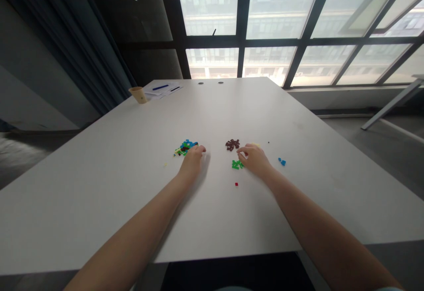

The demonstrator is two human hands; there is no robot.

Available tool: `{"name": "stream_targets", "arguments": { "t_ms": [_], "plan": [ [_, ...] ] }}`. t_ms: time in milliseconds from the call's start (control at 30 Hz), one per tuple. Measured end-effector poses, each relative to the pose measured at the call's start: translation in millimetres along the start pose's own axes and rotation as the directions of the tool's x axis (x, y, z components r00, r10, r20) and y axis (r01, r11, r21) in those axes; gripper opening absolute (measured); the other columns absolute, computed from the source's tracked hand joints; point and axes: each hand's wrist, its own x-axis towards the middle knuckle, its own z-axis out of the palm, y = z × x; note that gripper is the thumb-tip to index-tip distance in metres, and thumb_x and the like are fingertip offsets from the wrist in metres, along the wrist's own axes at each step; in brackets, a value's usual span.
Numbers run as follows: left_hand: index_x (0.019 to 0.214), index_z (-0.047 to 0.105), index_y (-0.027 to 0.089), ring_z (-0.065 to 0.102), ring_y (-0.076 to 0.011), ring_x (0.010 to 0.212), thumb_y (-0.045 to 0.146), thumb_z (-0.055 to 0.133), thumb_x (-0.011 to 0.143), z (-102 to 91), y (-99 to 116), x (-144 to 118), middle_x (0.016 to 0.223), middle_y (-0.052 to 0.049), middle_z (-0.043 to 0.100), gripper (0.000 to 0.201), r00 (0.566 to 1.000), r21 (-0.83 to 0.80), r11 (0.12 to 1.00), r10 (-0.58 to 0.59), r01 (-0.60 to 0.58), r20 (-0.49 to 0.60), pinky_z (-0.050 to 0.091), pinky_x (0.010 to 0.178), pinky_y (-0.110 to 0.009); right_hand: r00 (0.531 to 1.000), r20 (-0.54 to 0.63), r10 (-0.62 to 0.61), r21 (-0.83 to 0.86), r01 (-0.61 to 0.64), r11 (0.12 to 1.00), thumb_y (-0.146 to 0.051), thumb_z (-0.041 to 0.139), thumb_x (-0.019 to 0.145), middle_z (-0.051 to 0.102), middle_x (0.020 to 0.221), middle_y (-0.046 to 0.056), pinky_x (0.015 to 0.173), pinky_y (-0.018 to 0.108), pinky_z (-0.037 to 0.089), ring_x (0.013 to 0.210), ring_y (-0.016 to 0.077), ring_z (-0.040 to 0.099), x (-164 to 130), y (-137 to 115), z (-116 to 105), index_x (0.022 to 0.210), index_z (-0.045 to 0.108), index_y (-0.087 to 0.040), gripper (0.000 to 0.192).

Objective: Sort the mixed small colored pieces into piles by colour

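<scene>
A mixed pile of small blue, green, yellow and dark plastic pieces [185,147] lies left of centre on the white table. Against its right side is my left hand [193,158], fingers curled together, and whatever they may hold is hidden. My right hand [254,157] is over the table between a cluster of dark brown pieces [232,144] and a group of green pieces [235,164]. Its thumb and forefinger are pinched close together; I cannot make out anything between them. Some pale yellow pieces [257,144] show just behind that hand.
One red piece [236,184] lies nearer to me, and a few blue pieces [282,161] sit to the right. A tiny dark piece [268,142] is farther back. At the far left stand a tan cup [138,95] and papers with a blue pen [160,87].
</scene>
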Motion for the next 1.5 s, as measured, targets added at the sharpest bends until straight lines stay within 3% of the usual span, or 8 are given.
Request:
{"name": "stream_targets", "arguments": {
  "t_ms": [67, 167, 300, 400, 533, 767, 1133, 1500],
  "plan": [
    [0.08, 0.057, 0.017, 0.058, -0.0167, 0.077, 0.01, 0.046, 0.073, 3.6, 6, -1, 0.082, -0.005, 0.062, 0.014, 0.998, -0.253, 0.966, -0.043, 0.051, 0.036, 0.047, 0.075, -0.032, 1.0, -0.02, -0.017, 0.034, 0.017, 0.999, -0.023, 0.049, 0.076, 0.06, 0.073, 0.003, 0.068, 0.026, 0.037, 0.068, 0.0137, 0.052, 0, 0, 0, 0.08, 0.07, -0.022, 0.021],
    [0.085, 0.056, 0.018, 0.061, -0.0155, 0.075, 0.02, 0.058, 0.071, 8.2, 20, -6, 0.081, -0.003, 0.065, 0.015, 0.991, -0.569, 0.814, -0.063, 0.12, 0.118, 0.049, 0.071, -0.031, 0.994, -0.056, -0.092, 0.127, 0.098, 0.987, -0.021, 0.049, 0.076, 0.059, 0.07, 0.002, 0.068, 0.025, 0.038, 0.066, 0.0131, 0.051, -1, -3, 0, 0.08, 0.069, -0.02, 0.02],
    [0.091, 0.054, 0.019, 0.061, -0.0141, 0.079, 0.023, 0.064, 0.069, 10.4, 35, -10, 0.084, -0.003, 0.065, 0.025, 0.989, -0.751, 0.645, -0.054, 0.139, 0.136, 0.048, 0.076, -0.03, 0.954, -0.13, -0.271, 0.262, 0.297, 0.918, -0.02, 0.054, 0.076, 0.058, 0.07, 0.001, 0.072, 0.026, 0.04, 0.069, 0.0129, 0.052, -2, -10, -2, 0.084, 0.068, -0.02, 0.017],
    [0.091, 0.053, 0.019, 0.059, -0.0111, 0.073, 0.022, 0.064, 0.069, 10.6, 40, -12, 0.088, -0.002, 0.062, 0.025, 0.992, -0.785, 0.607, -0.048, 0.122, 0.117, 0.048, 0.072, -0.027, 0.912, -0.174, -0.371, 0.325, 0.409, 0.853, -0.02, 0.057, 0.076, 0.059, 0.073, 0.002, 0.076, 0.028, 0.041, 0.074, 0.0136, 0.053, -3, -15, -3, 0.09, 0.067, -0.022, 0.017],
    [0.095, 0.048, 0.021, 0.056, -0.0086, 0.069, 0.019, 0.065, 0.067, 11.3, 40, -13, 0.082, 0.002, 0.056, 0.033, 0.996, -0.826, 0.558, -0.015, 0.082, 0.088, 0.048, 0.071, -0.025, 0.891, -0.174, -0.419, 0.357, 0.454, 0.816, -0.022, 0.058, 0.079, 0.06, 0.074, 0.002, 0.077, 0.03, 0.042, 0.077, 0.0146, 0.054, -5, -19, -3, 0.092, 0.068, -0.024, 0.017],
    [0.082, 0.044, 0.02, 0.057, -0.0099, 0.07, 0.02, 0.066, 0.069, 10.7, 42, -14, 0.071, 0.004, 0.052, 0.026, 0.994, -0.847, 0.525, 0.011, 0.088, 0.11, 0.048, 0.07, -0.025, 0.902, -0.215, -0.374, 0.425, 0.431, 0.796, -0.028, 0.059, 0.079, 0.062, 0.075, 0.004, 0.073, 0.029, 0.044, 0.075, 0.0146, 0.055, -6, -23, 1, 0.077, 0.069, -0.022, 0.012],
    [0.082, 0.045, 0.019, 0.06, -0.0113, 0.075, 0.022, 0.065, 0.07, 10.4, 47, -16, 0.079, 0.001, 0.059, 0.023, 1.0, -0.843, 0.537, -0.03, 0.009, -0.009, 0.05, 0.074, -0.028, 0.914, -0.273, -0.3, 0.464, 0.398, 0.791, -0.03, 0.06, 0.077, 0.059, 0.073, 0.003, 0.071, 0.028, 0.044, 0.072, 0.0137, 0.054, -7, -26, 2, 0.076, 0.066, -0.021, 0.011],
    [0.077, 0.042, 0.02, 0.059, -0.0106, 0.071, 0.02, 0.067, 0.068, 10.3, 46, -15, 0.074, 0.002, 0.06, 0.027, 0.999, -0.883, 0.468, -0.052, 0.031, 0.007, 0.048, 0.071, -0.026, 0.913, -0.276, -0.299, 0.485, 0.401, 0.777, -0.031, 0.061, 0.077, 0.061, 0.077, 0.003, 0.073, 0.03, 0.044, 0.075, 0.0144, 0.055, -8, -24, 4, 0.081, 0.068, -0.023, 0.011]
  ]
}}
